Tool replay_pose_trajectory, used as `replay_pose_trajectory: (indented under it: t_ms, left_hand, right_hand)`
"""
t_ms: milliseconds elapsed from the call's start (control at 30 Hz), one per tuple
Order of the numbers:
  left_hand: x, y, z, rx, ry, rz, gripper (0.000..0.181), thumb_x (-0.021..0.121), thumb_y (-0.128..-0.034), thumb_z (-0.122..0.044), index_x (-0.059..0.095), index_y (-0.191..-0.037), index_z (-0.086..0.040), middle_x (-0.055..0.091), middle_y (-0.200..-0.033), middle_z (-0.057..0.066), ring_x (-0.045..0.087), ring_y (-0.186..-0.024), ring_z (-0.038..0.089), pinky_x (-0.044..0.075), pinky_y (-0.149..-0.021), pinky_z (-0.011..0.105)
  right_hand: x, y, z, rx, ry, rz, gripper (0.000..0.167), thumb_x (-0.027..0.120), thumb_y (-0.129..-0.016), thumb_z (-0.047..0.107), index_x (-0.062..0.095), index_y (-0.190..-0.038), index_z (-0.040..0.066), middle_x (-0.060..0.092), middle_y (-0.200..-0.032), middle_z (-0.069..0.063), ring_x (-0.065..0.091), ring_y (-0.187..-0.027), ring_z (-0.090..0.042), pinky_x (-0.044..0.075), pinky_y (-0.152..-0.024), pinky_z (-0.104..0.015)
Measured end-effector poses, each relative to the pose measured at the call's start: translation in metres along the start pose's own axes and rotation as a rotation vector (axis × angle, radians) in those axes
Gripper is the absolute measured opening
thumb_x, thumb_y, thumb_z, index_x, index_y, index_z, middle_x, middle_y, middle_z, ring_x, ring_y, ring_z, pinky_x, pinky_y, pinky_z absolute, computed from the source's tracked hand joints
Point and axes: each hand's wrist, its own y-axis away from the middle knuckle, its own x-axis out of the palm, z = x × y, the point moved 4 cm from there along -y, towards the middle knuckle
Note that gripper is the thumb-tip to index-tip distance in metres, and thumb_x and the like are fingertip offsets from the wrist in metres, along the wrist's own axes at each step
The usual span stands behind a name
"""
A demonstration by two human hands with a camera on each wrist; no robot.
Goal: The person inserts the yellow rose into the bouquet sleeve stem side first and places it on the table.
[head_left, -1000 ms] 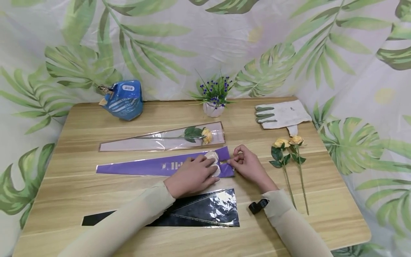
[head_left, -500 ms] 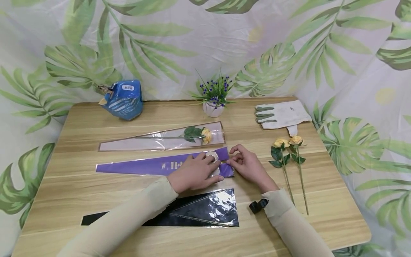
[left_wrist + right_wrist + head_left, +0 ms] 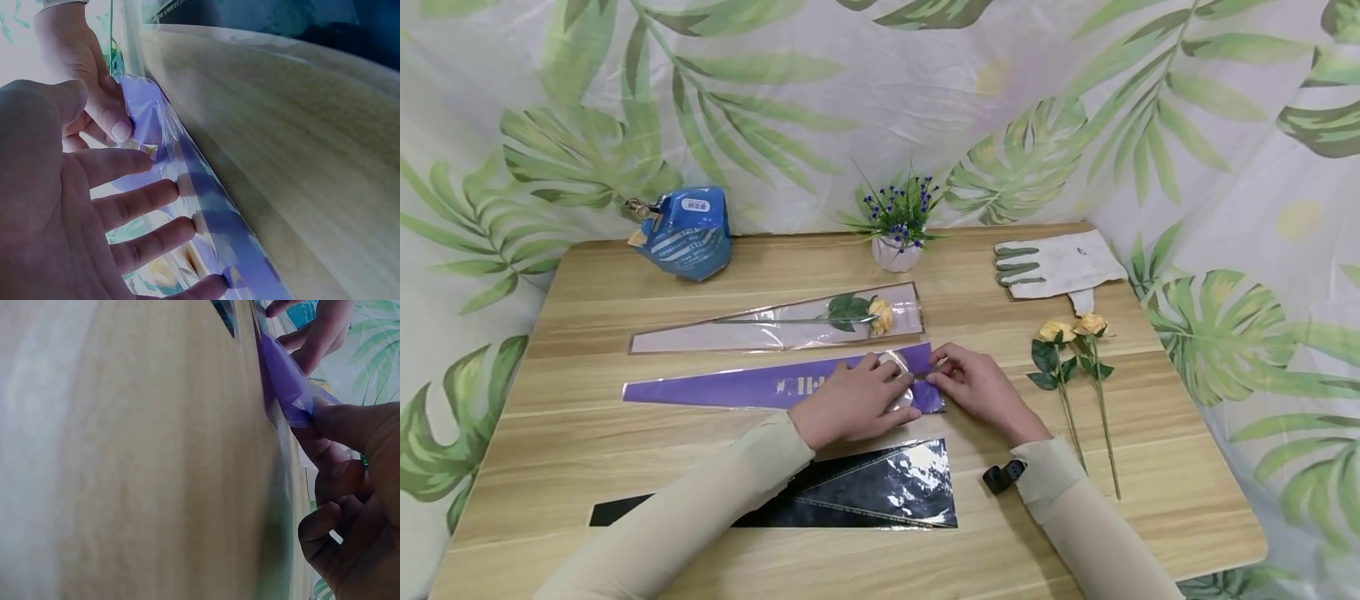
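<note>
A purple sleeve with a clear front (image 3: 715, 388) lies across the middle of the table, its wide end to the right. My left hand (image 3: 855, 402) rests on it near that end with fingers spread; in the left wrist view the fingertips of my left hand (image 3: 125, 200) touch the film. My right hand (image 3: 981, 390) pinches the sleeve's wide edge between thumb and index finger. In the right wrist view the purple film (image 3: 289, 381) is lifted at the thumb of my right hand (image 3: 356, 481), whose other fingers are curled.
Behind lies a pale sleeve (image 3: 737, 334) holding a yellow rose (image 3: 880, 316); in front, a black sleeve (image 3: 880, 492). Two yellow roses (image 3: 1075, 342) lie at the right, below a white glove (image 3: 1063, 265). A potted plant (image 3: 897, 250) and blue bag (image 3: 688, 233) stand at the back.
My left hand has shifted slightly and its thumb lies farther right. The fingers of my right hand have moved slightly along the sleeve's wide edge, still pinching there.
</note>
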Motion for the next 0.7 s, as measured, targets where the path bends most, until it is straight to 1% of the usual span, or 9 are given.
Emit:
replay_pose_trajectory:
  t_ms: [67,200,267,333,400,533,600,700]
  left_hand:
    - [-0.001,0.000,0.000,0.007,-0.005,-0.005,0.073,0.031,-0.1001,-0.071,0.049,-0.152,-0.024,0.051,-0.145,0.002,0.046,-0.128,0.026,0.048,-0.092,0.057]
    - [-0.001,0.001,-0.001,0.024,-0.020,0.013,0.069,0.036,-0.1009,-0.068,0.049,-0.152,-0.024,0.049,-0.146,0.004,0.045,-0.127,0.027,0.047,-0.094,0.057]
    - [0.000,0.000,0.000,0.034,-0.031,0.021,0.067,0.038,-0.1012,-0.066,0.048,-0.153,-0.025,0.048,-0.146,0.005,0.044,-0.127,0.027,0.046,-0.095,0.056]
    - [0.001,-0.001,0.001,0.043,-0.039,0.019,0.066,0.039,-0.1017,-0.065,0.047,-0.153,-0.024,0.048,-0.145,0.005,0.044,-0.126,0.027,0.045,-0.097,0.055]
    - [0.001,-0.001,0.001,0.056,-0.056,0.003,0.064,0.041,-0.1020,-0.063,0.048,-0.153,-0.024,0.049,-0.143,0.006,0.045,-0.123,0.027,0.046,-0.096,0.053]
    - [0.002,-0.003,0.002,0.082,-0.087,-0.016,0.063,0.046,-0.1014,-0.061,0.051,-0.151,-0.022,0.050,-0.139,0.007,0.046,-0.119,0.028,0.046,-0.094,0.051]
    - [0.002,-0.004,0.003,0.078,-0.060,-0.025,0.061,0.048,-0.1015,-0.059,0.052,-0.150,-0.022,0.050,-0.138,0.007,0.046,-0.118,0.028,0.045,-0.094,0.051]
    - [0.003,-0.007,0.007,0.048,0.047,-0.053,0.053,0.049,-0.1030,-0.053,0.058,-0.145,-0.022,0.054,-0.131,0.005,0.047,-0.114,0.026,0.045,-0.092,0.048]
  right_hand:
    - [0.000,0.001,0.000,0.024,0.016,0.012,0.015,0.073,-0.096,0.020,0.067,-0.109,0.014,0.070,-0.091,0.006,0.065,-0.075,-0.011,0.054,-0.070,-0.034]
    - [0.000,0.006,-0.001,0.096,-0.006,0.044,0.016,0.070,-0.098,0.029,0.069,-0.108,0.017,0.068,-0.091,0.006,0.062,-0.075,-0.015,0.053,-0.070,-0.035]
    - [-0.001,0.009,-0.001,0.110,-0.018,0.057,0.018,0.066,-0.100,0.031,0.070,-0.110,0.017,0.066,-0.088,0.005,0.061,-0.075,-0.016,0.052,-0.070,-0.037]
    - [-0.002,0.010,0.000,0.104,-0.027,0.057,0.019,0.062,-0.103,0.029,0.071,-0.113,0.017,0.066,-0.087,0.003,0.060,-0.077,-0.017,0.051,-0.072,-0.038]
    - [-0.003,0.012,0.001,0.093,-0.032,0.049,0.019,0.059,-0.104,0.025,0.071,-0.117,0.016,0.066,-0.089,0.002,0.060,-0.079,-0.017,0.050,-0.074,-0.039]
    - [-0.002,0.011,0.005,0.043,-0.006,0.028,0.022,0.062,-0.102,0.020,0.070,-0.123,0.015,0.067,-0.099,0.005,0.060,-0.082,-0.014,0.050,-0.075,-0.036]
    - [-0.001,0.010,0.009,0.007,0.023,0.027,0.025,0.065,-0.101,0.021,0.069,-0.125,0.015,0.066,-0.104,0.006,0.058,-0.079,-0.013,0.050,-0.071,-0.035]
    - [0.002,0.008,0.015,-0.031,0.057,0.033,0.027,0.068,-0.099,0.021,0.069,-0.125,0.013,0.065,-0.107,0.006,0.055,-0.073,-0.012,0.049,-0.065,-0.032]
